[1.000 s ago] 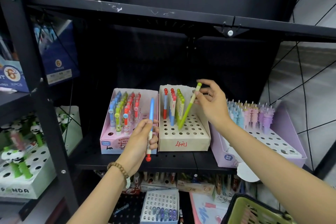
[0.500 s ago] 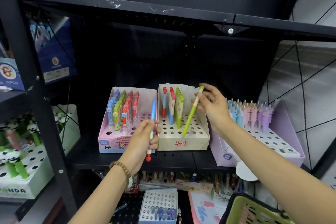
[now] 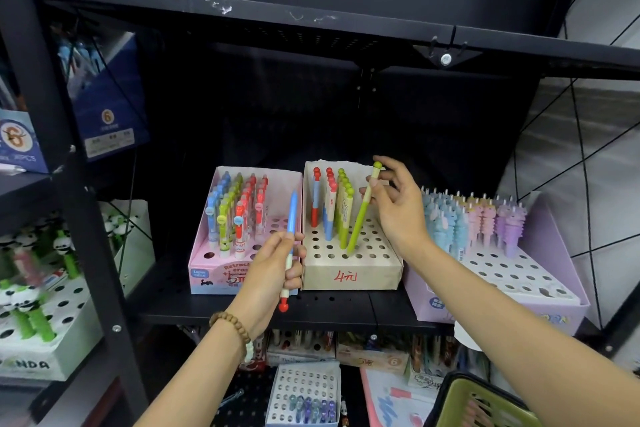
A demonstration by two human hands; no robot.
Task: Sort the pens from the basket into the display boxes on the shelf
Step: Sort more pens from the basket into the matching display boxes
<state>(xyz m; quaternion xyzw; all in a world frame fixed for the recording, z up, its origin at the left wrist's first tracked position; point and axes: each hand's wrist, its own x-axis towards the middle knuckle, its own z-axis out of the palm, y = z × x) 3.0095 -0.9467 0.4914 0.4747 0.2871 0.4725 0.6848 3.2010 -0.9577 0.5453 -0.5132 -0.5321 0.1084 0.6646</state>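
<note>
The grip of the right hand (image 3: 398, 208) is a light pinch. Thumb and forefinger close on a slim lime-green plastic pen (image 3: 361, 217) high on its barrel, just under the ball cap, and the other fingers are fanned loosely outward. The pen leans to the right, with its tip down at one of the round holes in the perforated top of the brown cardboard display box (image 3: 349, 276), just beside a row of matching green pens that stand upright. I cannot tell whether the tip is properly seated in the hole.

The left hand (image 3: 273, 270) has its fingers curled round the middle of a blue-and-white plastic pen (image 3: 292, 217). It holds this pen in front of the gap between the brown box and the pink card display box (image 3: 207, 274), blue end up and red ball end hanging down.

Both boxes stand on the black metal shelf (image 3: 332, 308), with a lilac display box (image 3: 554, 246) full of pastel pens to the right. The green plastic basket (image 3: 485, 399) sits low at the right, near the person's forearm.

These pens look light, stiff and smooth, so a fingertip pinch should be enough. Holding high on the barrel probably helps steer the tip, though a glossy barrel could twist between the fingers. The holes look snug and the cardboard box looks light, so a hard push might shift it or knock over the neighbouring pens. The left-hand pen would likely need turning over before it goes in.
</note>
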